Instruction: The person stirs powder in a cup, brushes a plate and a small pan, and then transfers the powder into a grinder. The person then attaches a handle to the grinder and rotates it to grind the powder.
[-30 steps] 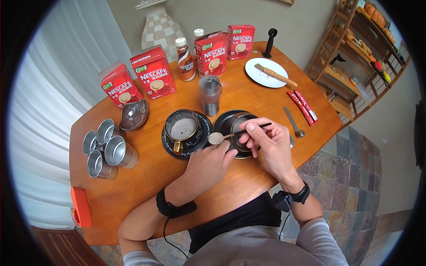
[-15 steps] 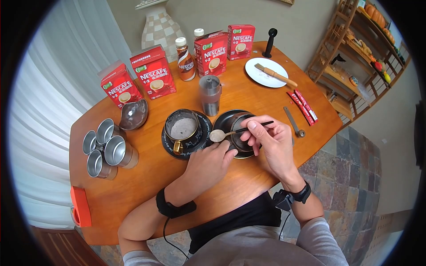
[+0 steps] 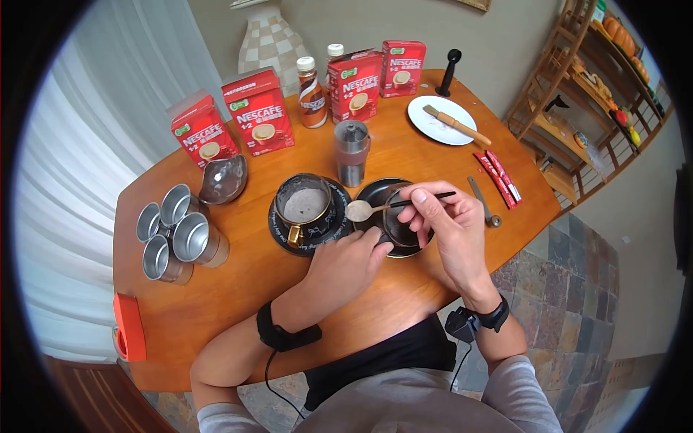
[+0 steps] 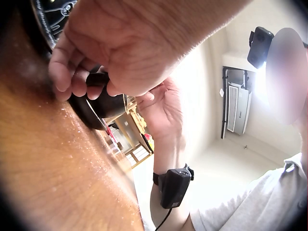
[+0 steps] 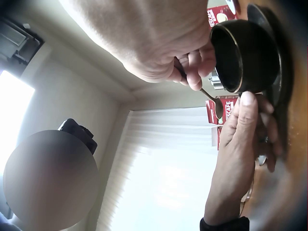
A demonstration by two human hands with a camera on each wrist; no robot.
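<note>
My right hand (image 3: 455, 231) pinches the thin dark handle of a teaspoon (image 3: 359, 210). A small heap of pale beige powder fills its bowl, which hangs between two black cups. My left hand (image 3: 346, 267) grips the handle of the right-hand black cup (image 5: 260, 55), thumb on top and fingers curled round it. That cup has a gold rim and stands on a black saucer (image 3: 366, 193); my right hand partly covers it in the head view. The left-hand black cup (image 3: 323, 226), with a gold handle, holds greyish powder and sits on a saucer with white lettering (image 3: 280, 237).
Behind the cups stands a metal coffee grinder (image 3: 351, 155). Red Nescafe boxes (image 3: 263, 119) and bottles (image 3: 312, 97) line the back. Several metal cups (image 3: 195, 238) and a dark bowl (image 3: 224, 180) are at left; a brush (image 3: 458, 124) lies on a white plate (image 3: 433, 133) at right.
The head view has shifted slightly. My right hand has lifted the loaded teaspoon a little, away from my left fingers. The left hand keeps its grip on the cup handle.
</note>
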